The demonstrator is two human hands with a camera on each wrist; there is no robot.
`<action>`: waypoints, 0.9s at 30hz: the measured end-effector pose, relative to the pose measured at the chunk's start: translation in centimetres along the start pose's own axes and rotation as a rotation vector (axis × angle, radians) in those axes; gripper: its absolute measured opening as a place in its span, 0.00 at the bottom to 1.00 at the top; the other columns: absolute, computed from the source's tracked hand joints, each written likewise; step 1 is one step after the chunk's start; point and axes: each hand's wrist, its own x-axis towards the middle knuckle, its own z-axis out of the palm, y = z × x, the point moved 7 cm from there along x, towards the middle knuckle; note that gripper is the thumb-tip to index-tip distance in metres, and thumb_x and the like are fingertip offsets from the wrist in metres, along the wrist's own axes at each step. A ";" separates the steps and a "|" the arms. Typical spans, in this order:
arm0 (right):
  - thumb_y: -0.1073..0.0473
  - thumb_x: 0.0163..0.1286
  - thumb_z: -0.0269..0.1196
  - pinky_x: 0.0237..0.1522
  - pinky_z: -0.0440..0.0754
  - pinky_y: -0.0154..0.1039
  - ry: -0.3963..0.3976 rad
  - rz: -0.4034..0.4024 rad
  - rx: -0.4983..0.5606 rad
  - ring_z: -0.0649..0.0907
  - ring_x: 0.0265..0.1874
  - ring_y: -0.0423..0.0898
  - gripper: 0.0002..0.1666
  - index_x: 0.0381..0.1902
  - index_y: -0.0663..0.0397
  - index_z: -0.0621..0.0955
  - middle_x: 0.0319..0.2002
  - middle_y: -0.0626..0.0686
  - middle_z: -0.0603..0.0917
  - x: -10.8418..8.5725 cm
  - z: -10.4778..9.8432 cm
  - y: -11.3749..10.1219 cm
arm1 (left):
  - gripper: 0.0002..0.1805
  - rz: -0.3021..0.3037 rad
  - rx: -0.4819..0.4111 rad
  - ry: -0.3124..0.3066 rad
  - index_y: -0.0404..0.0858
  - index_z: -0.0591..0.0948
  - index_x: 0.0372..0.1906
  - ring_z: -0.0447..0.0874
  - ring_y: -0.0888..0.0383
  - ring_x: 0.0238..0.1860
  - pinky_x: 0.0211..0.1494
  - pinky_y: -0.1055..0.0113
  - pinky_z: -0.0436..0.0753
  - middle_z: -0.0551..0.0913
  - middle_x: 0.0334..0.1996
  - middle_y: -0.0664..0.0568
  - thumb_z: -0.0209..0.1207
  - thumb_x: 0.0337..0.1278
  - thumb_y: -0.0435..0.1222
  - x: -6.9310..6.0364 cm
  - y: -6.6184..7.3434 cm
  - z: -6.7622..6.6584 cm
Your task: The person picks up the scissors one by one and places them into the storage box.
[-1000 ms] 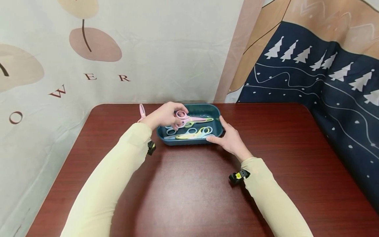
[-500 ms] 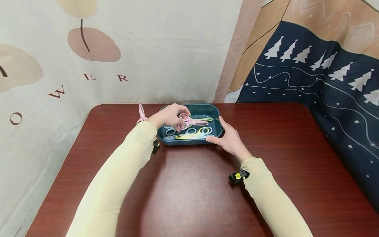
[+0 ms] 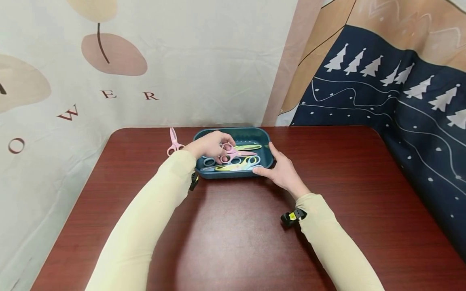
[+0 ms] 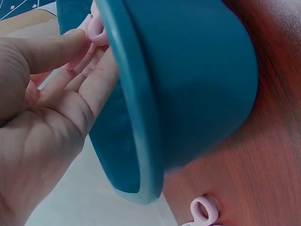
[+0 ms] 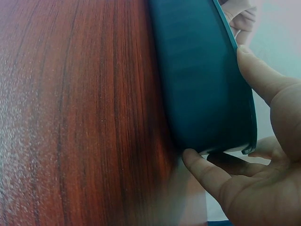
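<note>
My left hand (image 3: pixel 210 145) reaches over the left side of a dark teal tray (image 3: pixel 233 175) and pinches the handles of pink scissors (image 3: pixel 242 153). Their blades point right, low above the other scissors inside. In the left wrist view, thumb and fingers meet on the pink handle (image 4: pixel 97 32), partly hidden by the tray rim. My right hand (image 3: pixel 283 169) grips the tray's right end. The right wrist view has its thumb on the rim and its other fingers around the end wall. Yellow and blue scissors (image 3: pixel 238 165) and a green blade (image 3: pixel 250 147) lie in the tray.
Another pair of pink scissors (image 3: pixel 174 142) lies on the reddish-brown table (image 3: pixel 225 238), left of the tray. Behind the table's back edge hangs a pale printed cloth (image 3: pixel 204 72). A navy cloth with white trees (image 3: pixel 364 93) hangs at the right.
My left hand has shifted slightly right and toward me with the pink scissors, lowering them over the others. More of the pink scissors on the table shows. The right hand and tray stay nearly still.
</note>
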 end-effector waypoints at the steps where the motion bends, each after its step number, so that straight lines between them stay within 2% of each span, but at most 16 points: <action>1: 0.40 0.63 0.74 0.75 0.64 0.61 0.000 -0.001 -0.002 0.60 0.78 0.62 0.66 0.84 0.53 0.49 0.81 0.65 0.57 0.0 0.0 0.0 | 0.27 0.000 0.006 0.000 0.32 0.74 0.69 0.87 0.52 0.39 0.43 0.60 0.90 0.76 0.59 0.38 0.47 0.67 0.19 0.0 0.0 0.0; 9: 0.40 0.63 0.74 0.75 0.64 0.61 -0.003 0.004 -0.002 0.59 0.78 0.63 0.66 0.85 0.52 0.49 0.81 0.65 0.56 0.0 0.0 0.0 | 0.22 -0.007 0.077 0.027 0.35 0.76 0.68 0.85 0.51 0.37 0.48 0.58 0.89 0.77 0.57 0.39 0.53 0.72 0.27 0.0 -0.4 -0.3; 14: 0.41 0.64 0.74 0.75 0.63 0.61 -0.001 0.001 0.006 0.59 0.79 0.62 0.65 0.84 0.52 0.49 0.81 0.64 0.56 0.0 0.0 0.0 | 0.22 -0.024 0.105 0.032 0.36 0.77 0.68 0.87 0.49 0.43 0.49 0.57 0.89 0.77 0.61 0.39 0.55 0.73 0.30 0.0 -0.4 -0.6; 19: 0.41 0.64 0.74 0.75 0.63 0.61 -0.001 -0.001 0.008 0.59 0.79 0.62 0.65 0.84 0.53 0.49 0.81 0.64 0.56 -0.1 0.0 0.0 | 0.21 -0.015 0.152 0.044 0.35 0.77 0.67 0.89 0.48 0.46 0.50 0.58 0.88 0.79 0.64 0.39 0.56 0.72 0.31 -0.2 -0.2 -1.0; 23: 0.41 0.64 0.74 0.75 0.63 0.61 0.000 0.003 0.012 0.59 0.79 0.62 0.65 0.84 0.52 0.49 0.81 0.64 0.56 -0.1 0.0 0.0 | 0.21 -0.001 0.185 0.049 0.33 0.77 0.67 0.87 0.48 0.51 0.50 0.57 0.86 0.79 0.66 0.39 0.56 0.72 0.31 -0.4 0.1 -1.1; 27: 0.41 0.64 0.74 0.75 0.63 0.60 0.001 0.006 0.011 0.59 0.79 0.62 0.65 0.84 0.52 0.49 0.81 0.64 0.56 -0.1 0.0 0.0 | 0.21 0.017 0.232 0.066 0.33 0.78 0.66 0.82 0.45 0.61 0.58 0.53 0.83 0.80 0.65 0.39 0.57 0.72 0.32 -0.6 0.3 -1.4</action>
